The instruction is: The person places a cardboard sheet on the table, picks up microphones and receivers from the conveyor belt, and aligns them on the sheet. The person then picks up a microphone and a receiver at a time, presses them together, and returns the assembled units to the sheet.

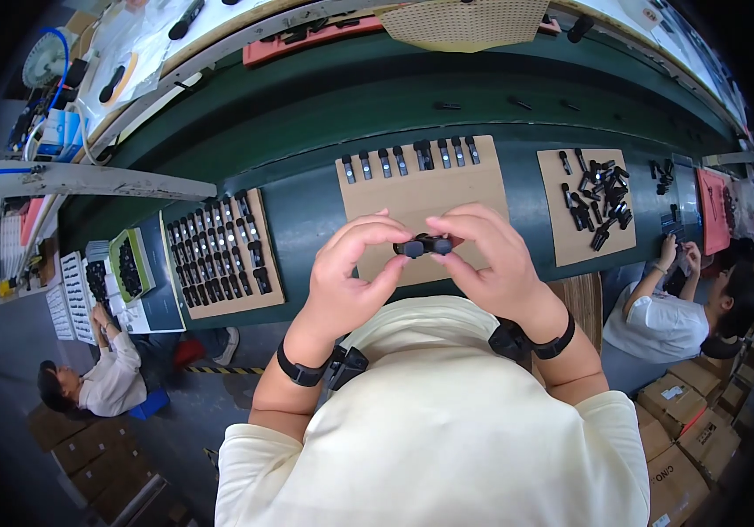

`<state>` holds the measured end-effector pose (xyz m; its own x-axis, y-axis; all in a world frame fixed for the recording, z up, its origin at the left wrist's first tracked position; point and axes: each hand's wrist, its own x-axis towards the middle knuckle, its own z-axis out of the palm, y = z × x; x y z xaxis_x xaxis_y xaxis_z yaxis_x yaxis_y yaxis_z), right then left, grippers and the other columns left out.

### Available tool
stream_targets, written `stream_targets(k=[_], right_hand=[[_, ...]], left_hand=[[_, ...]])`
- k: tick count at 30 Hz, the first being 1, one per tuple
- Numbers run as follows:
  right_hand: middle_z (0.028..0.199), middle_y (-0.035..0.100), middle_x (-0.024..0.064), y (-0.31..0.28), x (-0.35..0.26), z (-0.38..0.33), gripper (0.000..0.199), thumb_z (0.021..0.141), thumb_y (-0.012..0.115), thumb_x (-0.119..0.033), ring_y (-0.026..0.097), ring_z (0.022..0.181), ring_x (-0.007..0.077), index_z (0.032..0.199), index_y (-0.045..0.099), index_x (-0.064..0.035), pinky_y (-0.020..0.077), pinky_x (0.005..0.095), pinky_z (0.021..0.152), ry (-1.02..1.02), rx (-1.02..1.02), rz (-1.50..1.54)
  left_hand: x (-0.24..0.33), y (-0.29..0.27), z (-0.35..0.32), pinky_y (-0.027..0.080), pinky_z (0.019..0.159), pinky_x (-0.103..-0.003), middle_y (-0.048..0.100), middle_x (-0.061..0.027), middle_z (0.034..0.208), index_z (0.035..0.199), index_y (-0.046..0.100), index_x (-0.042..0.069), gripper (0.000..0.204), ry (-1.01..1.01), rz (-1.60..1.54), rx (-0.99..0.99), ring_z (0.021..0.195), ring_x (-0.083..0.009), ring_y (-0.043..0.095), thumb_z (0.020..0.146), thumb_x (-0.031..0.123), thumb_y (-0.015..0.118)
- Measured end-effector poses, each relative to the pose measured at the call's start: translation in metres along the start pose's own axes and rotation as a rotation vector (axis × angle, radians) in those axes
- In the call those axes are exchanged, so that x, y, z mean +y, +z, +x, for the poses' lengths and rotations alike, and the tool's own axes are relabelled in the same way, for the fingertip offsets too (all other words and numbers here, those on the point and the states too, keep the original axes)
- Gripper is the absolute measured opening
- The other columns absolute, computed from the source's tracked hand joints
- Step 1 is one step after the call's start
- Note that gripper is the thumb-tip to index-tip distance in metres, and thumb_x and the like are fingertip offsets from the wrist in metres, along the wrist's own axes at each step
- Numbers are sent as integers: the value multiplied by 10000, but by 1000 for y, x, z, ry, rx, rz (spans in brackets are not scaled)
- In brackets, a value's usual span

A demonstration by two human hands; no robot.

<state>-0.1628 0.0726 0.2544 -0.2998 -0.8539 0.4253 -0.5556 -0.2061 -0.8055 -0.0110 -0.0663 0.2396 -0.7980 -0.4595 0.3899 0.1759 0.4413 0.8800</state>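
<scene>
Over the middle cardboard sheet [425, 198], my two hands meet in front of my chest. My left hand [351, 272] pinches a small black microphone-shaped piece [411, 249] between thumb and fingertips. Close beside it, my right hand [502, 263] pinches a second black piece [438, 246]. Their rounded ends face me; I cannot tell whether the two are joined. Along the sheet's far edge stand several similar black pieces [385, 162] in a row, with pale dots on their sides.
On the left, a cardboard sheet [267, 228] bears tidy rows of these pieces. Another sheet [561, 237] on the right carries a loose heap [605, 189]. A person [109, 378] works at the left and another [671, 312] at the right. Cartons [693, 430] stand behind.
</scene>
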Motion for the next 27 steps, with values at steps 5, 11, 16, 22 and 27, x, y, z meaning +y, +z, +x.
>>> stream_targets(k=[5,11,16,22,27], right_hand=[[985,633,141,8,9,1,312,761,686,97,637,816,232,1050,619,1,533,278,676,-41,40,71],[969,651,128,6,29,-9,304,764,687,85,638,771,219,1040,599,-7,528,284,691,31,-5,7],[976,658,123,-1,54,-39,282,773,680,74,637,757,217,1026,589,-13,522,292,697,156,-11,-160],[1004,659,129,-11,75,-64,278,775,660,92,632,758,220,1021,577,-7,520,289,695,248,-26,-249],[1038,659,139,-16,83,-75,301,776,648,107,626,754,218,1044,568,-5,519,288,688,271,-29,-301]], left_hand=[[1,-2,2,482,983,-460,690,-123,957,998,671,16,286,96,105,-57,938,-258,663,728,-78,672],[-31,-1,-13,520,889,-394,693,-113,948,974,677,28,230,15,314,-34,893,-270,668,753,-34,687],[-106,-4,-39,522,804,-383,696,-90,970,959,647,42,201,-118,556,-43,890,-289,660,767,7,692],[-179,-2,-50,516,786,-397,683,-78,1044,941,607,55,199,-82,718,-55,954,-291,640,763,37,694],[-216,1,-50,506,798,-393,663,-72,1093,938,608,68,200,-8,808,-49,983,-277,623,757,43,691]])
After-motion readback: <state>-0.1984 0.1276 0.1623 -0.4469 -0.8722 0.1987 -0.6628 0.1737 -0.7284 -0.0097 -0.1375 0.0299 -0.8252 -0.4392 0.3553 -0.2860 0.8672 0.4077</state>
